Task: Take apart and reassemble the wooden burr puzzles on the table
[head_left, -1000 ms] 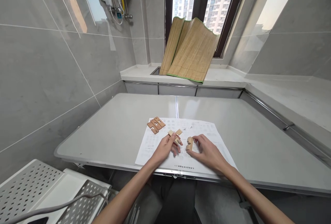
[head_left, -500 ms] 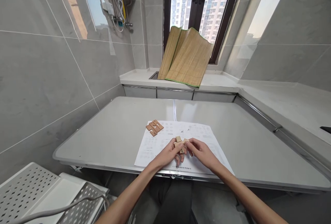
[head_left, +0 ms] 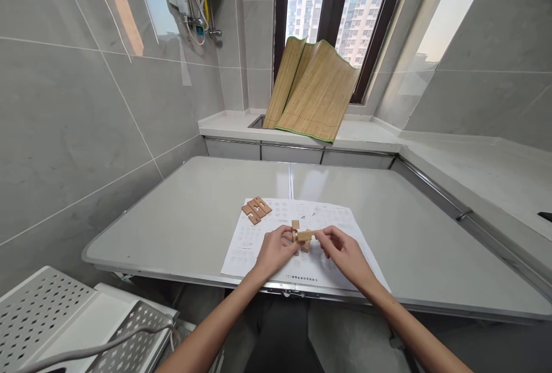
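Observation:
My left hand (head_left: 278, 251) is closed on a cluster of pale wooden puzzle pieces (head_left: 305, 236), held just over the printed sheet (head_left: 241, 255). One block of the cluster sticks up at the back, and another lies across it toward the right. With thumb and fingers, my right hand (head_left: 342, 249) pinches the right end of that crosswise piece. How the pieces interlock is too small to make out. Beyond my left hand, several flat brown wooden pieces (head_left: 257, 210) with cut-outs lie side by side on the sheet's far left corner.
The sheet lies on a pale folding table (head_left: 172, 218) with a centre seam. Behind it, a bamboo mat (head_left: 319, 91) leans by the window on a white counter (head_left: 233, 126). A white perforated rack (head_left: 47, 304) with a grey cable stands at lower left.
The cluster has turned in my hands, so the crosswise block now shows more fully. My hands have moved slightly apart. The view has tilted down a little.

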Demonstrator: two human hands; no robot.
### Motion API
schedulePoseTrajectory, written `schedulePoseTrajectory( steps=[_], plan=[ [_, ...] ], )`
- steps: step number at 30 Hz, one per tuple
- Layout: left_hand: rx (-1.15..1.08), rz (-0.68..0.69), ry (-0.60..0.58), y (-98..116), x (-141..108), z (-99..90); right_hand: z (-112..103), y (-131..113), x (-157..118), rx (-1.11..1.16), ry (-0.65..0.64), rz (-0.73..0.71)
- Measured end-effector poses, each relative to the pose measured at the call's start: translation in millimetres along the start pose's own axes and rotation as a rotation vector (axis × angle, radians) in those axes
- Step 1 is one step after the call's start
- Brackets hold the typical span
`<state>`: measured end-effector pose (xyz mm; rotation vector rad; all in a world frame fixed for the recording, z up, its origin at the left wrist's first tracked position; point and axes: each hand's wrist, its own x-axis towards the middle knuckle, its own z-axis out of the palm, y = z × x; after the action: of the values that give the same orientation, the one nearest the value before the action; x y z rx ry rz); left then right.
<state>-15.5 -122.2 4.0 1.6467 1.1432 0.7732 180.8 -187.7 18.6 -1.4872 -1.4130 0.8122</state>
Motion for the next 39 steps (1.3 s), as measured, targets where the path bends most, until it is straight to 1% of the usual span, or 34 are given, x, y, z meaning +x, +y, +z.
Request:
schedulePoseTrajectory(
  steps=[2,4,7,11,16,19,21,26,30,33,36,39],
  plan=[
    [0.242,0.040,0.063,3.8,3.6,-2.7,-7.7,8.4,2.9,-0.108,0.029,0.032],
    [0.420,0.060,0.084,8.4,7.1,-3.9,-14.9,17.8,7.4,-0.213,0.024,0.082],
    [0.576,0.054,0.031,15.4,13.2,-3.1,-21.6,28.7,16.9,-0.337,-0.044,0.152],
    [0.680,0.040,-0.079,22.1,20.8,-2.0,-22.9,32.9,35.4,-0.379,-0.153,0.205],
    [0.715,0.078,-0.154,25.6,20.2,-2.6,-18.2,32.1,58.6,-0.398,-0.292,0.254],
    [0.744,0.155,-0.150,24.8,16.7,-2.7,-15.2,32.5,62.2,-0.402,-0.316,0.230],
    [0.763,0.217,-0.152,23.5,16.1,-3.0,-14.9,33.2,59.2,-0.397,-0.305,0.187],
    [0.728,0.332,-0.242,20.4,24.8,-4.0,-17.3,39.1,41.9,-0.397,-0.236,0.038],
    [0.686,0.372,-0.279,19.3,34.2,-2.1,-13.5,47.8,28.8,-0.415,-0.148,-0.019],
    [0.642,0.369,-0.299,19.4,34.3,-1.0,-9.6,52.0,23.2,-0.417,-0.106,-0.043],
    [0.590,0.330,-0.260,18.0,24.9,-5.1,-8.8,53.6,21.2,-0.408,-0.093,-0.058],
    [0.524,0.288,-0.143,11.1,7.5,-19.8,-10.4,56.0,20.6,-0.381,-0.070,-0.058]
  ],
)
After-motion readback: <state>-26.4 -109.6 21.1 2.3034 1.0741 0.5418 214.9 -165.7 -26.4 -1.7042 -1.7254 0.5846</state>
